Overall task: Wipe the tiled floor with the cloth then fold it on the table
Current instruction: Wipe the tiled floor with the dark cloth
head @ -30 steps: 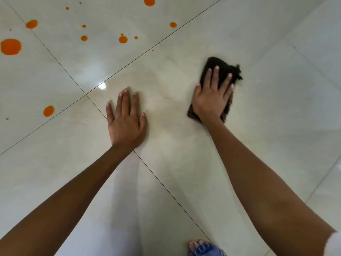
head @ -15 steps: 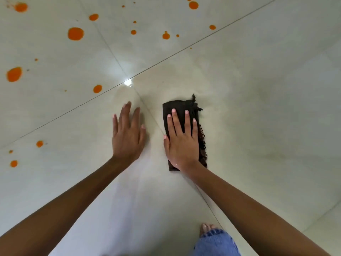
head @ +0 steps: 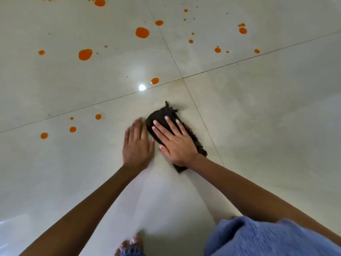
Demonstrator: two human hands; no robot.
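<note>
A dark brown fringed cloth (head: 160, 115) lies folded on the pale tiled floor (head: 267, 130), just below the crossing of two grout lines. My right hand (head: 175, 143) lies flat on the cloth with fingers spread, pressing it to the tile. My left hand (head: 137, 145) rests flat on the bare floor right beside the cloth's left edge, holding nothing. Its fingertips almost touch the cloth. Much of the cloth is hidden under my right hand.
Several orange spill spots dot the tiles beyond and to the left: a large spot (head: 142, 32), another large spot (head: 85, 54), a nearer small spot (head: 154, 80). My blue-denim knee (head: 267, 237) and bare toes (head: 132, 242) are at the bottom.
My right hand has slid the cloth leftward across the floor until it sits against my left hand. The view has shifted, bringing more orange spots into sight.
</note>
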